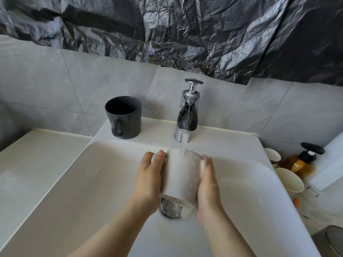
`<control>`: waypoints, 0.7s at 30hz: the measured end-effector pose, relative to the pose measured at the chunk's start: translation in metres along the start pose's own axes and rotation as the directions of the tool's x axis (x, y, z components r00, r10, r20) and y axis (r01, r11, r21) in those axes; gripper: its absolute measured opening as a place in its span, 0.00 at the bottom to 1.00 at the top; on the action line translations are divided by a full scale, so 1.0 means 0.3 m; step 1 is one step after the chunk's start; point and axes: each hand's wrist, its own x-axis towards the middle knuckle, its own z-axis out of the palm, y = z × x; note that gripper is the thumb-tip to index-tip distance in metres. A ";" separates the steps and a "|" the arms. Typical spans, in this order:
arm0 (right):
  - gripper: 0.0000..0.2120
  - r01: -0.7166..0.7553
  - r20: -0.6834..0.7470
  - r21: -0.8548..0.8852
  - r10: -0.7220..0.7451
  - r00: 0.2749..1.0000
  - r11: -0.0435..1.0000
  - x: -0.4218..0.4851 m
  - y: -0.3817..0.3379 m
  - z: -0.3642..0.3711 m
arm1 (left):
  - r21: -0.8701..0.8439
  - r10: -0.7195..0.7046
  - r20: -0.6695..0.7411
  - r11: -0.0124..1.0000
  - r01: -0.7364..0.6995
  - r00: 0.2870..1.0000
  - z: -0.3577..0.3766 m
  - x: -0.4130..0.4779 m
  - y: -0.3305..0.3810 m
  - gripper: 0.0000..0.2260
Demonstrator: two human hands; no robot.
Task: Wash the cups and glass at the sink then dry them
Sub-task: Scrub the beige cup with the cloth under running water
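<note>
White and wet, the cup (pixel 182 175) lies on its side between both hands over the middle of the sink (pixel 92 182), its base toward the tap (pixel 187 115) and its mouth tipped down toward the drain (pixel 169 210). Held like this, it seems meant to let the water (pixel 182 147) run along the outside wall and drain away instead of pooling inside. The left hand (pixel 149 180) curls round the cup's left side with the thumb up near the base. The right hand (pixel 207 188) wraps the right side, so the cup is gripped from both flanks, probably for rubbing or turning it under the stream. A dark mug (pixel 126 117) stands upright on the sink's back ledge, left of the tap and clear of the splash, likely waiting its turn. Pale paper cups (pixel 289 179) and an amber pump bottle (pixel 300 162) crowd the right edge. A white tabletop (pixel 27 164) runs off to the left, below grey tiles (pixel 46 80) and a crumpled black plastic sheet (pixel 185 25).
</note>
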 end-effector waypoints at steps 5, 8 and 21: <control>0.38 0.341 0.194 -0.622 -0.283 0.939 0.704 -0.066 0.015 0.095 | 0.024 0.066 -0.166 0.998 -0.063 0.984 -0.038 0.040 0.011 0.11; 0.33 0.293 0.049 -0.537 -0.318 0.947 0.791 -0.014 0.010 0.072 | 0.058 0.046 -0.082 0.997 -0.041 0.996 -0.031 0.024 0.007 0.12; 0.28 0.192 -0.039 -0.412 -0.228 0.973 0.891 -0.032 -0.025 0.074 | -0.016 -0.054 -0.049 0.998 0.053 0.997 -0.027 0.024 0.007 0.11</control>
